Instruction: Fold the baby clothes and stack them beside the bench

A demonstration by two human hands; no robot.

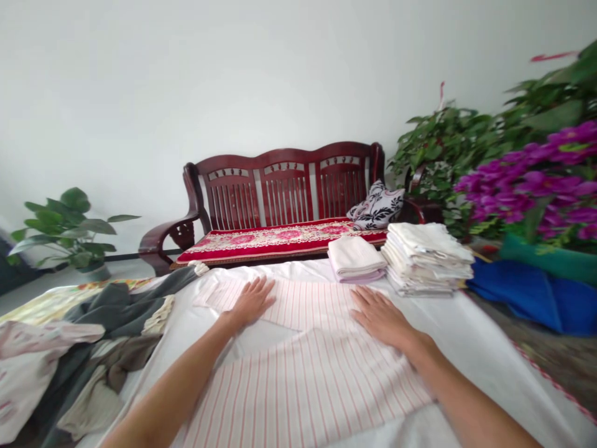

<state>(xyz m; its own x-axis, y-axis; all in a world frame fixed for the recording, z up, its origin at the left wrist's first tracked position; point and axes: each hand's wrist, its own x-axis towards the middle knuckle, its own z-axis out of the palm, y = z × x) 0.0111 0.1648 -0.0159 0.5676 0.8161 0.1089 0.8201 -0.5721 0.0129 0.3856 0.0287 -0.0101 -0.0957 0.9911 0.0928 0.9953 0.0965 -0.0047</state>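
Note:
A pair of white trousers with pink stripes (pixel 298 386) lies spread on the white cloth (pixel 485 348), its two legs parted with a gap between them. My left hand (pixel 252 301) rests flat on the far leg, toward its left end, fingers stretched out. Farther right, my right hand (pixel 380 314) lies flat on the trousers near the upper edge, its fingers spread. Neither hand grips the fabric. Just beyond my right hand sit a folded pale pink garment (pixel 357 258) and a tall stack of folded white clothes (pixel 426 258).
Loose, crumpled clothes (pixel 107 336) lie along the left side. Behind stands a dark red wooden bench (pixel 280 186) with a patterned pillow (pixel 377 206). Purple flowers (pixel 536 180) and a blue cloth (pixel 536 295) are at right; a potted plant (pixel 69 230) stands at left.

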